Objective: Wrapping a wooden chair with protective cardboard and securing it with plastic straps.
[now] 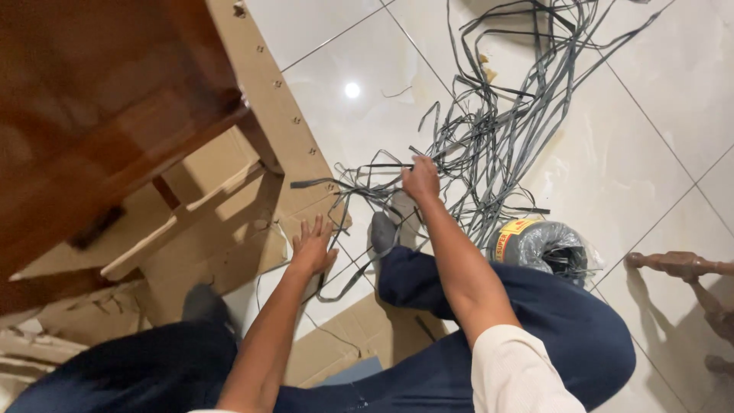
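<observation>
My right hand (420,178) is closed around strands of a tangled heap of flat grey strapping (497,122) that spreads over the glossy tile floor. My left hand (312,246) lies flat with fingers spread on a sheet of brown cardboard (222,252), next to a loose loop of the grey strap. My legs in dark blue trousers are folded below, with a grey-socked foot (383,232) between the two hands.
A dark brown wooden furniture piece (92,115) stands at the left over the cardboard. A wrapped coil of grey strap (544,246) with a yellow label sits by my right knee. A carved wooden leg (680,265) shows at the right edge.
</observation>
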